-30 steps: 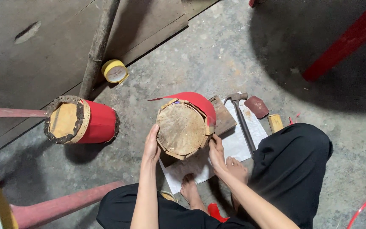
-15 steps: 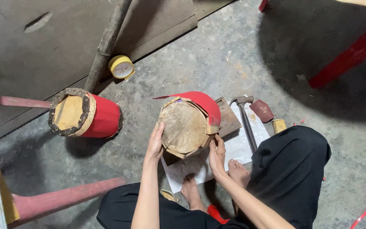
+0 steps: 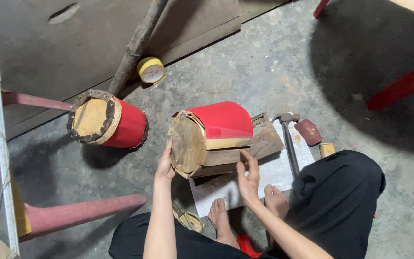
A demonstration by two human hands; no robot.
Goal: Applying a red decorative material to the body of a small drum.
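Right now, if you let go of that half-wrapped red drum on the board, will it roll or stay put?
The drum lies on its side on the wooden board, so its round body would probably roll without the left hand at its end. It looks like solid wood staves, likely heavy for its size. The red covering appears thin, with an edge standing off, so it may lift or slip.

Rough wooden drum (image 3: 202,146) with smooth red covering, on matt concrete floor (image 3: 274,72).
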